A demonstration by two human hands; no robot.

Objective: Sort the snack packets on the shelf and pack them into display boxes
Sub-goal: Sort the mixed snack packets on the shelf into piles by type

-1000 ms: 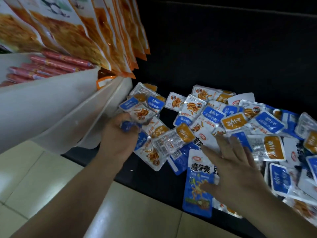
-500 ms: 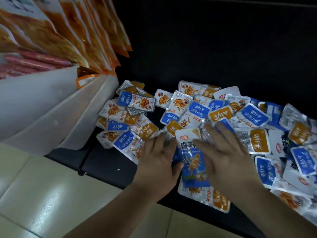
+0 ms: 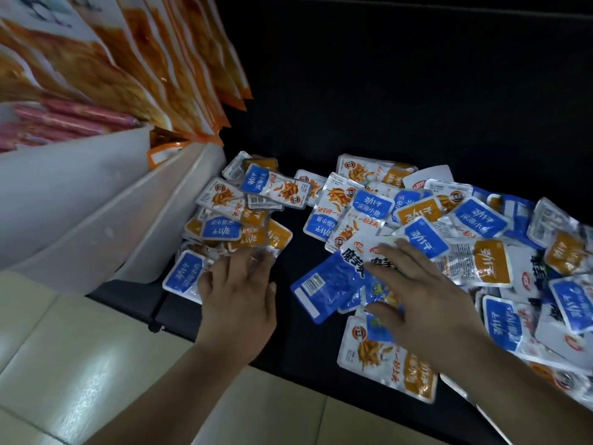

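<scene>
The head view looks down at a flat black shelf (image 3: 288, 345) with lots of small shiny snack packets on it. A little pile of blue, orange and white snack packets (image 3: 231, 220) lies in the middle left of the frame. A much bigger heap of the same kind of packets (image 3: 465, 226) fills the right side.

The left hand (image 3: 239, 300) lies flat on the near edge of the little pile. Its fingers (image 3: 253, 261) are straight and spread out, holding nothing.

The right hand (image 3: 426, 297) rests flat on the bigger heap, just beside a blue foil packet with a barcode (image 3: 324, 284). Its fingers (image 3: 394, 248) are straight too.

At the left stand white plastic boxes (image 3: 96, 203), touching the little pile. Long red sausage sticks (image 3: 64, 120) lie in one of them. Big orange bags (image 3: 144, 59) hang in the upper left. Pale shiny floor tiles (image 3: 64, 364) show at the bottom.
</scene>
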